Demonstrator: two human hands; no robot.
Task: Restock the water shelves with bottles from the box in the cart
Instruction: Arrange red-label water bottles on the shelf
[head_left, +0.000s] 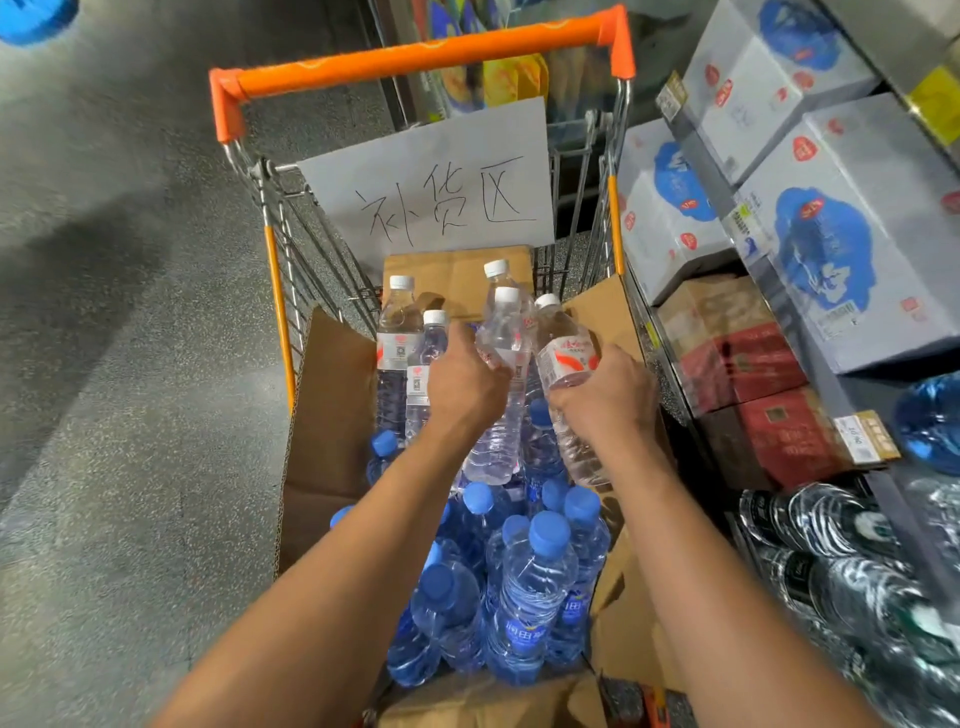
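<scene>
White-capped bottles (498, 364) gripped by left hand (462, 384), one more (563, 364) by right hand (602, 389); box (332, 415) at frame centre largely full, restocking barely begun.

Glossy plastic bottles (563, 364) (matt cardboard box (327, 415))

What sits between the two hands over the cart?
In the head view, two white-capped bottles gripped by the left hand, beside the one in the right hand.
</scene>
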